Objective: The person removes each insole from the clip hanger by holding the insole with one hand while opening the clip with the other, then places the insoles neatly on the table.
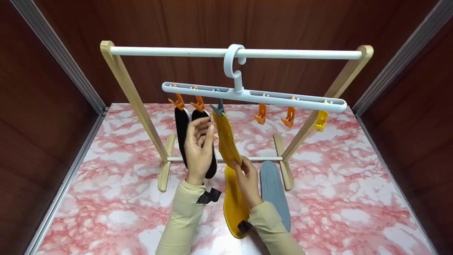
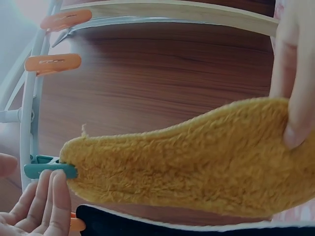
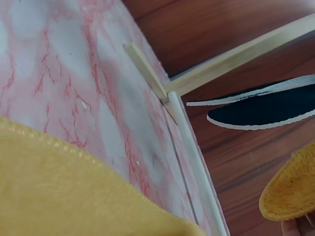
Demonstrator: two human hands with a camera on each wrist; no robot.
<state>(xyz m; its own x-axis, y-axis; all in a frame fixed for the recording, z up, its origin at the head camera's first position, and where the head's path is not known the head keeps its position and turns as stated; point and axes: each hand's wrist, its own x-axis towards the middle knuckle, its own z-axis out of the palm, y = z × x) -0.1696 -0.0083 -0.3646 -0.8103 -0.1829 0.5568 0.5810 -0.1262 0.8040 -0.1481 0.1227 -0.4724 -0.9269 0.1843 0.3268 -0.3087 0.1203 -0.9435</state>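
A fuzzy yellow insole (image 1: 226, 140) hangs by one end from a dark green clip (image 1: 219, 107) on the white hanger (image 1: 205, 90). My right hand (image 1: 248, 181) pinches its lower end between thumb and fingers. Beside the insole, my left hand (image 1: 199, 150) is raised with fingers loosely bent and the thumb apart. In the left wrist view its fingertips are right at the green clip (image 2: 49, 170), holding nothing. Two black insoles (image 1: 181, 129) hang from orange clips (image 1: 199, 103) on the left, partly behind the left hand.
A second yellow insole (image 1: 233, 205) and a grey insole (image 1: 274, 191) lie on the marbled tabletop (image 1: 116, 216). Two orange clips (image 1: 261, 114) and a yellow clip (image 1: 321, 121) hang on the right. The hanger hooks over the white rod (image 1: 170, 51) of a wooden-legged rack (image 1: 132, 99).
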